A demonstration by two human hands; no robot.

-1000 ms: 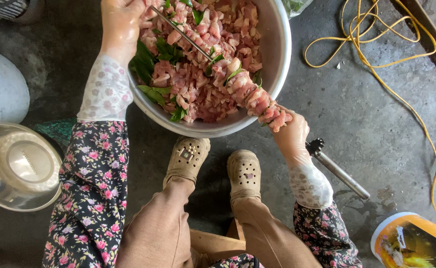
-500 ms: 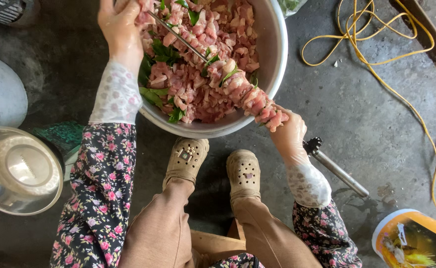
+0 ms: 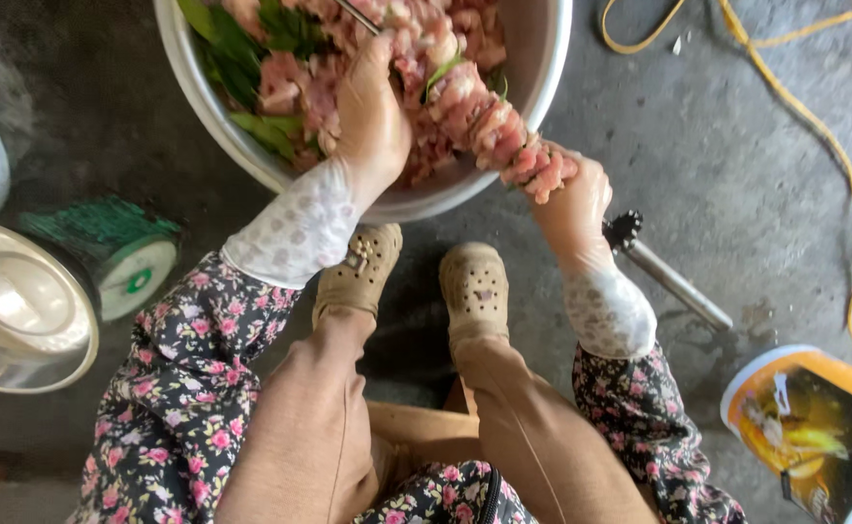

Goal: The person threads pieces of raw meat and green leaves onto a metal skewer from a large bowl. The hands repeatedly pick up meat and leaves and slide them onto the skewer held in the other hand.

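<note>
Meat on a skewer [image 3: 503, 136] runs up from our right hand [image 3: 573, 206], whose fingers are closed round its lower end, just outside the rim of the big metal bowl [image 3: 542, 73]. Pink chunks are packed tight along the stick, with a green leaf tucked between two of them above our knuckles. Our left hand [image 3: 372, 116] reaches into the bowl, fingers curled down into the heap of raw meat pieces [image 3: 300, 82] and leaves; we cannot tell whether they grip a piece. Both hands wear thin clear gloves. Below our wrists, our two tan clogs [image 3: 416, 277] stand on the concrete floor. Right of the right hand's fingers lies a metal tool with a toothed head [image 3: 663, 277]. Far left of the left hand sits a shiny lid [image 3: 18, 306], beside a green-banded roll [image 3: 120, 257].
</note>
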